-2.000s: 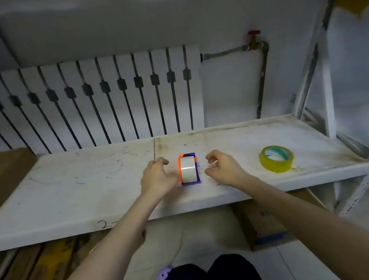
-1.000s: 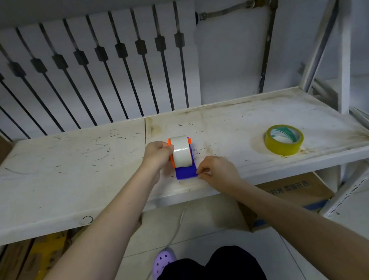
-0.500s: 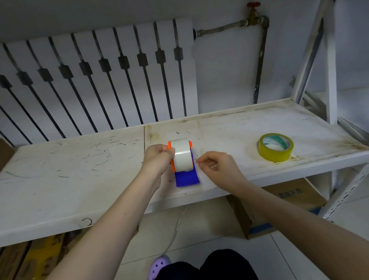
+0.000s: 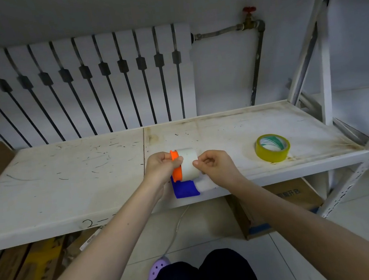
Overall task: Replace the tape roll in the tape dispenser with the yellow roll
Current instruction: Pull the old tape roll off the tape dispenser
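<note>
A whitish tape roll [image 4: 189, 163] sits on an orange spool [image 4: 176, 168], lifted a little above the blue dispenser body [image 4: 184, 189], which lies on the white shelf [image 4: 68, 176] near its front edge. My left hand [image 4: 161, 169] grips the orange spool from the left. My right hand [image 4: 214, 166] pinches the right side of the whitish roll with thumb and fingers. The yellow tape roll [image 4: 272, 147] lies flat on the shelf, well to the right of both hands.
A white radiator [image 4: 81, 87] and a pipe with a red valve [image 4: 249, 10] stand behind the shelf. A shelf upright [image 4: 323, 55] rises at the right. Cardboard boxes [image 4: 285, 204] sit on the floor below. My knees show at the bottom.
Both hands first closed in on the dispenser. The left hand then raised the orange spool with the whitish roll off the blue body; the right hand moved from the blue part up to the roll's right side.
</note>
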Tool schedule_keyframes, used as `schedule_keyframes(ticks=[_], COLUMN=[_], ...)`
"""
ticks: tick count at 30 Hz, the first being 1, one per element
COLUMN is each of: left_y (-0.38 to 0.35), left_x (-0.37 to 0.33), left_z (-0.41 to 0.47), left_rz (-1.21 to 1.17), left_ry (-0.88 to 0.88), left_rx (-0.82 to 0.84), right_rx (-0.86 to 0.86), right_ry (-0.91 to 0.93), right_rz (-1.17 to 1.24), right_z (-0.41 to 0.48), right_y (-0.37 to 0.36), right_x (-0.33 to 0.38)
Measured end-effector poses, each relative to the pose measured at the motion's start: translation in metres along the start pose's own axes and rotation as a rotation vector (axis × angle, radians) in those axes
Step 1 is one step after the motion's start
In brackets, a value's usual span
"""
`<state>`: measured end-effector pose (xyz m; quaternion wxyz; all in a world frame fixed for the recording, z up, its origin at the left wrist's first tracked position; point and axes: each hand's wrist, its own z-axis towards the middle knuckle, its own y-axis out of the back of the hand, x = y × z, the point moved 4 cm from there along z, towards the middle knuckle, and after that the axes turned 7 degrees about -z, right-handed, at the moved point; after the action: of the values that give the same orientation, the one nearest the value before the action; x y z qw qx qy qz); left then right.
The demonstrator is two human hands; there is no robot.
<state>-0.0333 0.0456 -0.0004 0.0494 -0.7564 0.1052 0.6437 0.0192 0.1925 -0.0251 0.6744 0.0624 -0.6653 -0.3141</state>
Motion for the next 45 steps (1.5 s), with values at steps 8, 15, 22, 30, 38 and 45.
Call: schedule_keyframes(ticks=[8, 15, 22, 30, 38, 45], left_y=[-0.009, -0.014, -0.01, -0.006, -0.028, -0.06], left_x=[0.006, 0.008, 0.005, 0.006, 0.002, -0.008], left_z=[0.001, 0.007, 0.007, 0.006, -0.002, -0.002], left_rz=[-0.056, 0.032, 0.078, 0.011, -0.112, -0.144], left_ry=[0.041, 0.013, -0.004, 0.029, 0.039, 0.048], left_rx=[-0.053, -0.112, -0.144, -0.099, -0.026, 0.022], right_rx=[0.037, 0.004, -0.111, -0.027, -0.305, -0.5], right_ry=[-0.086, -0.067, -0.024, -0.049, 0.027, -0.061], right_rz=[0.144, 0.159, 0.028, 0.066, -0.212, -0.435], right_z=[-0.002, -0.006, -0.008, -0.003, 0.006, 0.026], right_y=[0.0, 0.001, 0.014, 0.027, 0.073, 0.148], right_x=[-0.003, -0.008, -0.015, -0.023, -0.047, -0.079])
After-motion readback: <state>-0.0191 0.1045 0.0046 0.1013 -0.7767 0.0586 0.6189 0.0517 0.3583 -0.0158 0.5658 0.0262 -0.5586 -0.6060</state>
